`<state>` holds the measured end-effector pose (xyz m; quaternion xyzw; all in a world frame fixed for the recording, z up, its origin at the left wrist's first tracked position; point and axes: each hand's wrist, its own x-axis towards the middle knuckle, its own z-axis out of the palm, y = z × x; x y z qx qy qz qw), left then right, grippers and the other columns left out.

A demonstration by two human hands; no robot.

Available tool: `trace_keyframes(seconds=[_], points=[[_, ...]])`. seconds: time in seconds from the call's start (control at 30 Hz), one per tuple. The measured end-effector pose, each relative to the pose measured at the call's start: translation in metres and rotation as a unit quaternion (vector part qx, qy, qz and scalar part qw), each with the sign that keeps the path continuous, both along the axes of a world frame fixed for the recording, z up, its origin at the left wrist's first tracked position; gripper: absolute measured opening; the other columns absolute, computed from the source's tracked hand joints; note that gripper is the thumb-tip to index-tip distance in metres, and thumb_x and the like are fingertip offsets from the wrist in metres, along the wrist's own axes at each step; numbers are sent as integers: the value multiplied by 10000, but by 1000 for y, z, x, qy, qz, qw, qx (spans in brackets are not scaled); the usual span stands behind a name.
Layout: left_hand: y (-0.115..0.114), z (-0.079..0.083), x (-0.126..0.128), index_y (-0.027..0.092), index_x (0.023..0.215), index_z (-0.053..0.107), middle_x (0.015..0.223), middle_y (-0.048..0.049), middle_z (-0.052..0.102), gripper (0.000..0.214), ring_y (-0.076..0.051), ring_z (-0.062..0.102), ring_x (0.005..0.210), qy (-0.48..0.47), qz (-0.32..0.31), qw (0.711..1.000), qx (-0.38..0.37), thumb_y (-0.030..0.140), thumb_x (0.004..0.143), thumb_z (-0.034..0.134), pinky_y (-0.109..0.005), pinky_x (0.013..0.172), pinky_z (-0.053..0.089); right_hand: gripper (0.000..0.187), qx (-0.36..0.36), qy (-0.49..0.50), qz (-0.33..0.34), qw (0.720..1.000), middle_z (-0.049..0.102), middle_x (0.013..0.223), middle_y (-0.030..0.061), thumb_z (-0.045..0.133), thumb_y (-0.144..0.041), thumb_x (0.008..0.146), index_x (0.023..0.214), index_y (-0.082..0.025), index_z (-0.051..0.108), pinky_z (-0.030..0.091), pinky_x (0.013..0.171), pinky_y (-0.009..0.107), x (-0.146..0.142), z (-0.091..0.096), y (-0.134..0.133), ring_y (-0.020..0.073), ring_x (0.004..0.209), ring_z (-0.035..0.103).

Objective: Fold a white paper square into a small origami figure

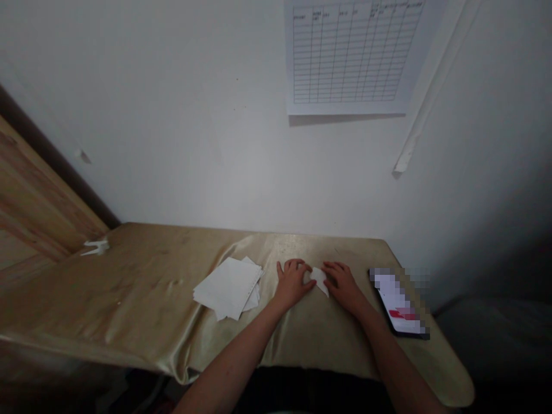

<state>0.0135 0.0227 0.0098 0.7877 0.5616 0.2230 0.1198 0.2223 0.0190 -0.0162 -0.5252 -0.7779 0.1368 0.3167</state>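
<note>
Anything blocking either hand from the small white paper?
Nothing visible. The left hand and right hand have fingers at opposite edges of the small white paper. The paper stack and phone lie outside that gap.

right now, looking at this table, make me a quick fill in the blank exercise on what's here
1. The small white paper lies ____ the left hand and the right hand.
2. The paper pile lies to the ____ of both hands.
3. The phone lies to the ____ of both hands.
4. The printed sheet hangs ____ the table.

Missing words: between; left; right; above.
</note>
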Motion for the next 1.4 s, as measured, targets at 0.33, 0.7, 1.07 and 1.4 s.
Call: trace_keyframes(seconds=[0.33, 0.7, 1.07, 1.4], points=[[2, -1, -2, 369, 1185, 637, 1344, -12, 537, 367, -273, 402, 1318, -2, 6, 1000, -5, 394, 825, 706, -669, 1160, 34, 125, 10, 42, -24, 999, 612, 1213, 95, 605, -231, 844, 954, -213, 660, 393, 1064, 455, -3, 3, -2, 250, 1206, 478], [3, -2, -2, 465, 1196, 655, 1414, 8, 498, 366, -301, 368, 1344, 14, -11, 1000, -12, 424, 835, 695, -711, 1138, 9, 83, 23, 19, -37, 999, 624, 1150, 93, 605, -249, 863, 895, -221, 676, 418, 1020, 434, -3, 1, 2, 253, 1160, 502], [3, 3, -1, 461, 1188, 663, 1405, 6, 515, 373, -282, 376, 1344, 7, -3, 1000, -26, 428, 821, 717, -685, 1152, 6, 217, 22, 20, -42, 999, 609, 1145, 96, 599, -273, 869, 1041, -247, 729, 425, 1012, 446, -4, -4, 6, 263, 1139, 503], [2, 5, -1, 457, 1158, 672, 1357, 10, 547, 384, -281, 405, 1316, -22, -1, 999, -26, 405, 787, 755, -693, 1143, 19, 128, 16, 24, -49, 998, 638, 1098, 87, 630, -241, 829, 928, -229, 711, 406, 1003, 446, -8, 4, 10, 261, 1109, 504]])
